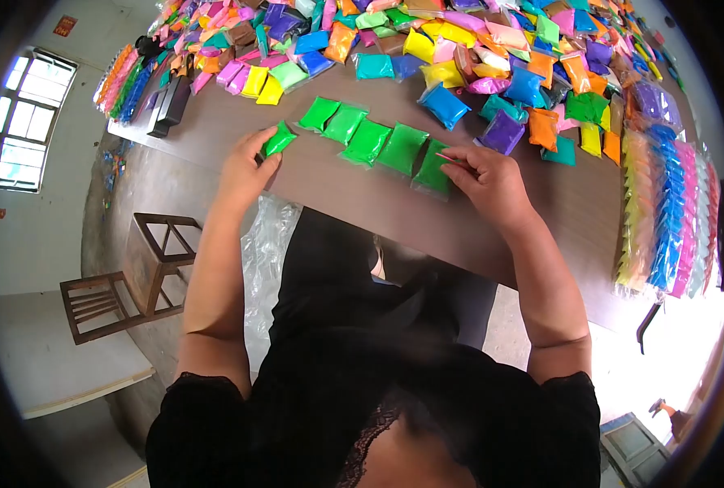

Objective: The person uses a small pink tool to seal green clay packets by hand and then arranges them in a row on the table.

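Head view, read left to right. At far left I see a wooden stool (126, 276) on the floor beside the desk (362, 195), and a sheet of clear plastic (268, 260) hanging below the desk edge.

My left hand (244, 171) rests at the near edge of the desk, its grip pinched on a green packet (280, 138), which is tilted and sits apart from the others. To its right lies a row of green packets (366, 140), four laid side by side in a line slanting toward me, each touching or just beside its neighbour. The fifth green packet (432, 171), at the right end of the line, lies under the fingers of my right hand (492, 183), whose grip is closed on that packet's edge; a thin pink thing shows at the fingertips, too small to identify.

Judged from the layout, the green line is partly built: five laid, one in hand.

The packets are small, clear, flat pouches filled with bright green material, soft-looking and glossy.

Beyond the row lies a mixed heap of coloured packets (476, 57), unsorted. At far right, stacked strips of packets (663, 211) lie in colour bands.
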A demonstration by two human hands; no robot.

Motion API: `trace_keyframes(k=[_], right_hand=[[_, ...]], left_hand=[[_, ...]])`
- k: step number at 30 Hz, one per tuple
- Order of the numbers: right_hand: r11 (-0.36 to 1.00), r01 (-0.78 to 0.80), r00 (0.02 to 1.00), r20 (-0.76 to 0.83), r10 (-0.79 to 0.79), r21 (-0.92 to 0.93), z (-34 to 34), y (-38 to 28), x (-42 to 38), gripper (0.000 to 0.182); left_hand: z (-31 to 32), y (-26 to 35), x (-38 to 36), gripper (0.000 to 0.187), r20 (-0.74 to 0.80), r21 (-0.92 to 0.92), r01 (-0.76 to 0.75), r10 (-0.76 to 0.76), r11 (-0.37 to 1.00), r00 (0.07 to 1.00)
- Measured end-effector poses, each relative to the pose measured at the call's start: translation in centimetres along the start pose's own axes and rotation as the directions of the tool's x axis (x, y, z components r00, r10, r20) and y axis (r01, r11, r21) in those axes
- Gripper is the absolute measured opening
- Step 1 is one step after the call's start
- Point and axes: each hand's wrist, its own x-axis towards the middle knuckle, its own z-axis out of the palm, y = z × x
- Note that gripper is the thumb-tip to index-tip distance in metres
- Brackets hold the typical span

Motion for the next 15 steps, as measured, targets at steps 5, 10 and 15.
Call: trace_keyframes(k=[5,10,15], right_hand=[[1.0,0.018,1.0,-0.011,-0.018,-0.003,-0.1,-0.1,0.1,0.025],[0.999,0.029,1.0,0.004,-0.029,-0.041,-0.2,0.3,0.2,0.025],[0.999,0.044,0.999,-0.008,-0.044,-0.009,-0.2,0.0,0.1,0.024]], left_hand=[[1.2,-1.6,3.1,0.04,-0.166,0.01,0.255,-0.25,0.967,0.954],[3.7,1.3,5.5,0.033,-0.189,-0.079,0.1,-0.114,0.992,0.975],[4.1,4.0,6.1,0.04,-0.223,0.215,-0.22,0.267,0.952,0.937]])
